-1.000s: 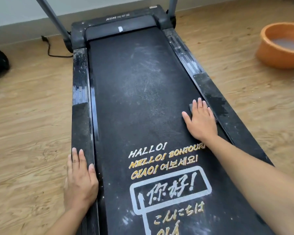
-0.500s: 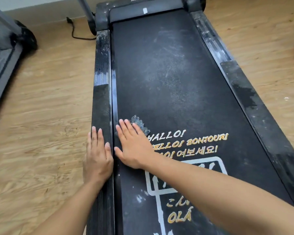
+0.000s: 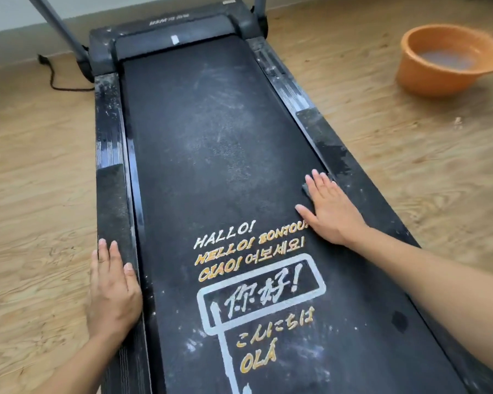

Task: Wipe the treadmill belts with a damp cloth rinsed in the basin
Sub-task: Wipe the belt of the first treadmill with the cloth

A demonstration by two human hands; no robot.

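A black treadmill belt with dusty white smears and printed greetings runs away from me. My right hand lies flat on the belt's right edge, fingers straight, pressing a dark cloth; only a corner of the cloth shows by the fingers. My left hand rests flat on the left side rail, palm down. An orange basin holding cloudy water sits on the floor at the far right.
The right side rail has dusty and wet patches. Grey uprights rise from the treadmill's front cover. A black power cord lies on the wooden floor at the far left, near the wall.
My right hand swept the cloth from the belt's right edge to the left edge and back to the right. The left hand stayed on the left rail.
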